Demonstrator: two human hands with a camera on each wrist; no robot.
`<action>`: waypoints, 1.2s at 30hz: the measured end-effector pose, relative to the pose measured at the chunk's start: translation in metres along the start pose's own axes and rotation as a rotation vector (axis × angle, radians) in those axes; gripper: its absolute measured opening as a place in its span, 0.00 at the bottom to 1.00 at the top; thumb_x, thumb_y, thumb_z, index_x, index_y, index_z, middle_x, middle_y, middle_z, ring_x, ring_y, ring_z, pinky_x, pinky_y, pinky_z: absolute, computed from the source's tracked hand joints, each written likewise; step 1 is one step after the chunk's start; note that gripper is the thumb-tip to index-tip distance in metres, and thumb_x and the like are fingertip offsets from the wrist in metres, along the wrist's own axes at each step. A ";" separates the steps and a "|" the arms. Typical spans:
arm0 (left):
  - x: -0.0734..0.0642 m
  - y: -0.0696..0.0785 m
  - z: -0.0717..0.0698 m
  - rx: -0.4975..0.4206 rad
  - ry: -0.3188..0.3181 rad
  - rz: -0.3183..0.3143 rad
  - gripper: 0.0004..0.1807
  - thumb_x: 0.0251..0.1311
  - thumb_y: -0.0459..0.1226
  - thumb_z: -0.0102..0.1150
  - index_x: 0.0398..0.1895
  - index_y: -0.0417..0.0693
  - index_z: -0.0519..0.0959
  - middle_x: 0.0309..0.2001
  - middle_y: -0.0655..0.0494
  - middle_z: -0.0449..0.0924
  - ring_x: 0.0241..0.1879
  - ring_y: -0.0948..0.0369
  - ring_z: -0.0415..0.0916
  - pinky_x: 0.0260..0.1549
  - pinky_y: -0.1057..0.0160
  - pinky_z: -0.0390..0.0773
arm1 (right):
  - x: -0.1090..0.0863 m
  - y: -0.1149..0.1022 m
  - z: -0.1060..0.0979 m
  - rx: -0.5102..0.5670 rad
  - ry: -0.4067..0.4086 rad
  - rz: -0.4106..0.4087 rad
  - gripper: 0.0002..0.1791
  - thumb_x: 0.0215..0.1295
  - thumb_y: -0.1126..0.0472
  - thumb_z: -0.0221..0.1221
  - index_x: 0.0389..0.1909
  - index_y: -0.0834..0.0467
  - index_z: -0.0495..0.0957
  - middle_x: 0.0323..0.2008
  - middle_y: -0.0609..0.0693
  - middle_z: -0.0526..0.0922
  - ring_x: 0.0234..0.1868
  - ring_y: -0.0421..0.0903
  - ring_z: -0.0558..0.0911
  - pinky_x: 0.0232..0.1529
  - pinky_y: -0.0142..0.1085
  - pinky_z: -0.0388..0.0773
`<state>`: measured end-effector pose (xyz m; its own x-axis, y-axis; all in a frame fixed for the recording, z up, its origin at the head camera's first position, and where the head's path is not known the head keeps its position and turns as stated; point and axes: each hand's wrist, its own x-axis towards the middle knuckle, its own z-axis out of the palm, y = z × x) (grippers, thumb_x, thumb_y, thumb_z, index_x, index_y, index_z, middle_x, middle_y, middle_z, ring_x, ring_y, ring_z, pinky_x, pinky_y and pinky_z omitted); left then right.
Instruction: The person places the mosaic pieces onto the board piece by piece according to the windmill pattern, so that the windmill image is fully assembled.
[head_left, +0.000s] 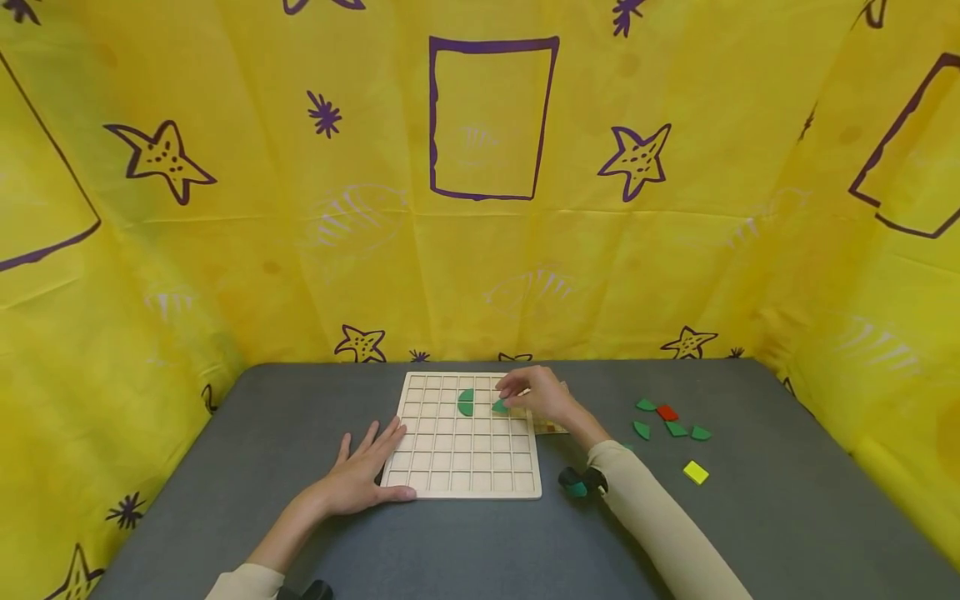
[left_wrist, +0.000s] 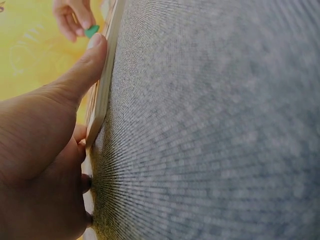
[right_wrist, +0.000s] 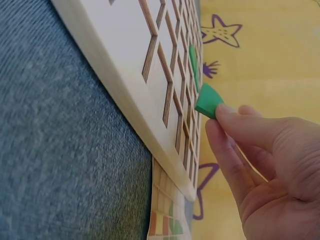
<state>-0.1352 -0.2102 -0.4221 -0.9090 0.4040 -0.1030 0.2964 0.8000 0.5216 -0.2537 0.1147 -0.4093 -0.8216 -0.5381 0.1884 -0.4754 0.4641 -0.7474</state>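
A pale wooden grid board (head_left: pixel 450 461) lies on the dark grey table. Two green quarter-round pieces (head_left: pixel 466 408) sit in neighbouring cells towards its far side. Between thumb and fingertips my right hand (head_left: pixel 542 394) pinches another green quarter-round piece (right_wrist: pixel 208 101), held just above the board's far right part. My left hand (head_left: pixel 360 477) rests at the board's near left corner, fingers spread along the left edge and thumb on the near edge. In the left wrist view the thumb (left_wrist: pixel 90 65) lies against the board's rim.
Right of the board lie several loose green pieces (head_left: pixel 676 429), a red piece (head_left: pixel 667 412) and a yellow piece (head_left: pixel 696 472). A sheet with a coloured grid pattern (right_wrist: pixel 165 210) is partly under the board's right side. Yellow patterned cloth (head_left: pixel 480 250) stands behind the table.
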 end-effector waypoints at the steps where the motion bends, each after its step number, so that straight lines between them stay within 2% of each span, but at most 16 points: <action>1: 0.000 0.000 0.000 -0.001 0.000 0.000 0.58 0.53 0.62 0.64 0.78 0.41 0.49 0.78 0.43 0.41 0.75 0.37 0.32 0.63 0.29 0.24 | 0.001 0.000 0.001 -0.003 0.000 0.000 0.13 0.59 0.70 0.66 0.46 0.65 0.83 0.35 0.52 0.86 0.39 0.46 0.84 0.42 0.38 0.80; 11: -0.001 -0.001 0.000 -0.005 0.003 0.000 0.58 0.53 0.62 0.64 0.78 0.41 0.49 0.78 0.43 0.40 0.75 0.38 0.31 0.62 0.29 0.24 | 0.006 -0.004 0.008 0.006 0.007 -0.036 0.13 0.58 0.73 0.66 0.45 0.68 0.83 0.35 0.55 0.86 0.38 0.50 0.84 0.45 0.41 0.81; 22: 0.000 -0.001 0.000 -0.002 0.008 0.008 0.57 0.53 0.62 0.64 0.77 0.41 0.50 0.78 0.42 0.41 0.75 0.37 0.32 0.62 0.29 0.24 | 0.018 -0.001 0.018 0.003 -0.003 0.043 0.12 0.58 0.71 0.67 0.44 0.64 0.85 0.33 0.50 0.86 0.36 0.44 0.84 0.41 0.36 0.81; 36: -0.001 0.000 0.001 -0.007 0.020 0.021 0.57 0.54 0.62 0.64 0.78 0.41 0.50 0.78 0.43 0.41 0.75 0.37 0.32 0.62 0.29 0.24 | 0.024 -0.003 0.025 -0.055 -0.033 0.051 0.10 0.59 0.71 0.66 0.42 0.61 0.85 0.33 0.49 0.87 0.36 0.42 0.83 0.40 0.36 0.81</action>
<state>-0.1341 -0.2108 -0.4226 -0.9082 0.4117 -0.0752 0.3134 0.7882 0.5296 -0.2637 0.0825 -0.4185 -0.8348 -0.5352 0.1290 -0.4502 0.5289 -0.7194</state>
